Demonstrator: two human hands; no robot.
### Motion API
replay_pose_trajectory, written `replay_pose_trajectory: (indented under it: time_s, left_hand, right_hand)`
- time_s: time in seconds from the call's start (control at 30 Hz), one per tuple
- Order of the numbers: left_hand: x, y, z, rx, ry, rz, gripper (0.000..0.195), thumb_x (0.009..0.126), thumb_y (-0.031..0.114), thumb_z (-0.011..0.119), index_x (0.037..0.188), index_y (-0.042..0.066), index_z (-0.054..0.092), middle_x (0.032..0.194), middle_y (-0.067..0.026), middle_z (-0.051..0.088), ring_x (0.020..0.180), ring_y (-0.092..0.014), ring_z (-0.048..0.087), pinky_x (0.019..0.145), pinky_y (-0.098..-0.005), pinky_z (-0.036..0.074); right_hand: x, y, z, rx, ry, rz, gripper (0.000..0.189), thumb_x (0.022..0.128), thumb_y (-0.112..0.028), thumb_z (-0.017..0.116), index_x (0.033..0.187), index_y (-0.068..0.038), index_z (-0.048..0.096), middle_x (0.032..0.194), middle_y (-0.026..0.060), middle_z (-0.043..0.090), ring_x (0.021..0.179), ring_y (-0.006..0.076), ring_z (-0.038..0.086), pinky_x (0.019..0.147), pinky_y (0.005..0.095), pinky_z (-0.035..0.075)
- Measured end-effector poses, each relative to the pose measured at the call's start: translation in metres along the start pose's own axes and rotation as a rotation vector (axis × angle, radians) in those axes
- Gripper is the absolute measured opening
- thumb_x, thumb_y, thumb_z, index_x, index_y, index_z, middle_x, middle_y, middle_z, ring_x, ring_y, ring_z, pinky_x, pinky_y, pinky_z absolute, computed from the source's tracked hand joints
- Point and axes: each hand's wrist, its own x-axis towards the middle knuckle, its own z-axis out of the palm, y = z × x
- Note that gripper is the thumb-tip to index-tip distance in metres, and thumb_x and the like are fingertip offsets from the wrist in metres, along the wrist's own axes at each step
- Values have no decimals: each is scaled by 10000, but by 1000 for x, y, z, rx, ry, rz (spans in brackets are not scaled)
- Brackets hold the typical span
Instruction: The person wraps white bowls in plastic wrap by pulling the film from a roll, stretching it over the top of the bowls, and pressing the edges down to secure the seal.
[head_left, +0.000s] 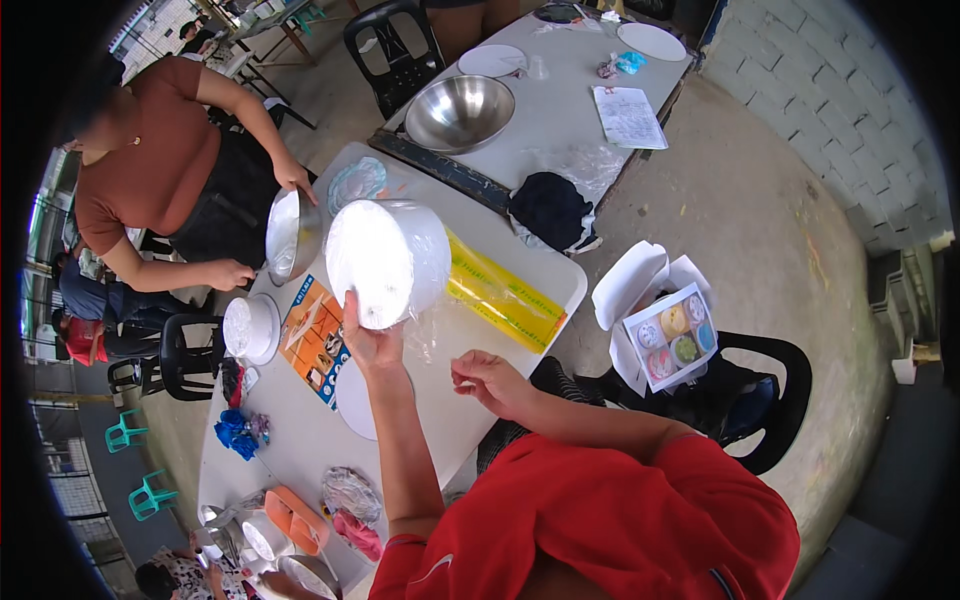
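My left hand grips a white round block, which looks like a foam cake dummy, from below and holds it tilted above the table. Clear plastic film covers the block and hangs loose at its lower right. My right hand is to the right, apart from the block, its fingers loosely curled with nothing visible in them. Under the film lies a yellow printed plastic sheet. On the table below sit a white round board and an orange printed sheet.
Across the white table, a person holds a metal bowl. A smaller white tiered block stands near the far edge. A large steel bowl rests on the adjoining table. To my right, an open cupcake box sits by a black chair.
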Motion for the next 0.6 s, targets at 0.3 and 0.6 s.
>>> replay_pose_trajectory:
  time_s: [0.3,0.6]
  left_hand:
    - [-4,3,-3,-35,2,-18,579,922,241,549,1436,99,324,1423,-123,426,1304,-344,405,1064,-604,307]
    - [-4,1,-7,-23,-24,22,533,885,197,608,1355,26,424,1331,-127,520,1215,-315,507,1009,-520,435]
  right_hand:
    - [16,-56,22,203,-134,-37,379,904,-410,593,1140,-112,581,1092,36,599,1025,157,511,915,389,383]
    - [24,-39,-4,98,-42,31,140,907,-231,627,899,-91,616,803,15,624,824,147,601,849,344,468]
